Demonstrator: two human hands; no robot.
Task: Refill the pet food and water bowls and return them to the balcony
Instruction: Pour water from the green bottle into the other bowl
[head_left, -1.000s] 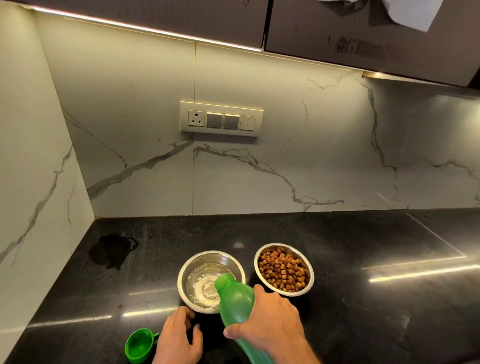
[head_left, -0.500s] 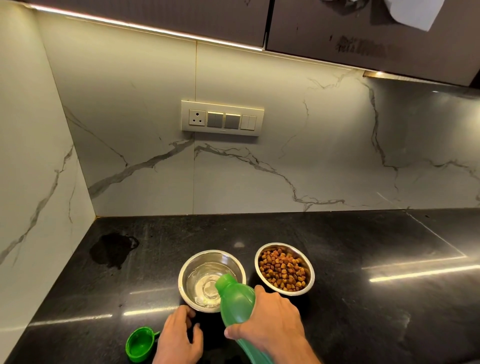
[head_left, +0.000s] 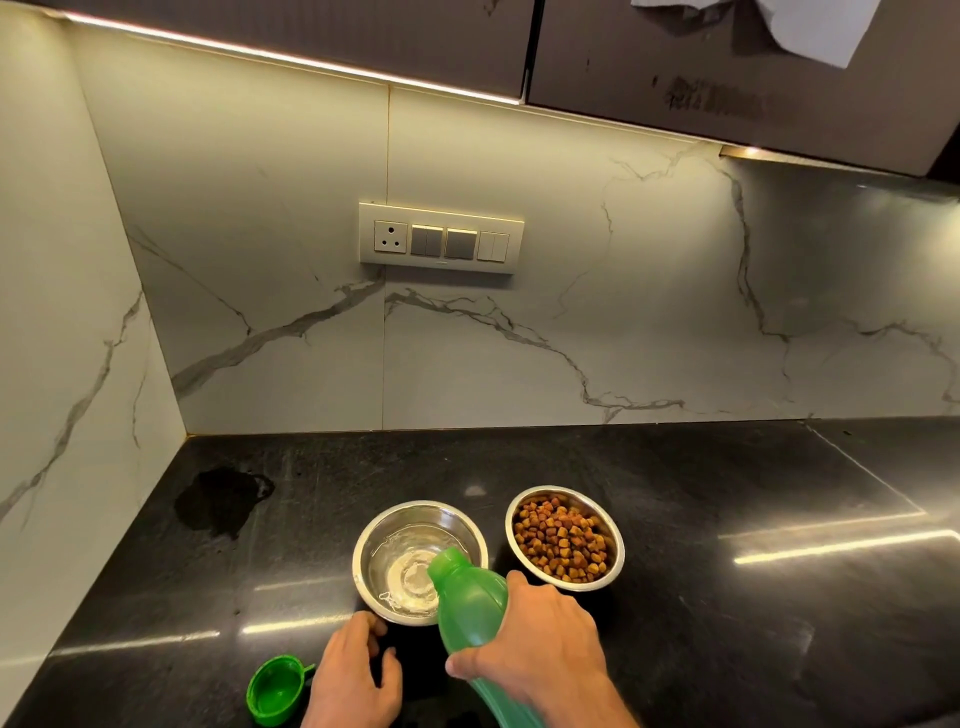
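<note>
Two steel bowls stand side by side on the black counter. The left bowl (head_left: 387, 540) holds a shallow pool of water. The right bowl (head_left: 564, 538) is filled with brown kibble. My right hand (head_left: 540, 654) grips a green bottle (head_left: 470, 603), tipped so its mouth hangs over the left bowl's near rim. My left hand (head_left: 353, 675) rests on the counter just in front of the left bowl, fingertips touching its base, holding nothing. The bottle's green cap (head_left: 275, 688) lies open side up to the left of that hand.
A wet dark patch (head_left: 221, 499) marks the counter (head_left: 727, 597) near the left corner. Marble walls close the back and left side. A socket and switch plate (head_left: 441, 238) sits on the back wall. Dark cabinets hang overhead.
The water in the left bowl has risen slightly. Both hands and the bottle have stayed almost where they were.
</note>
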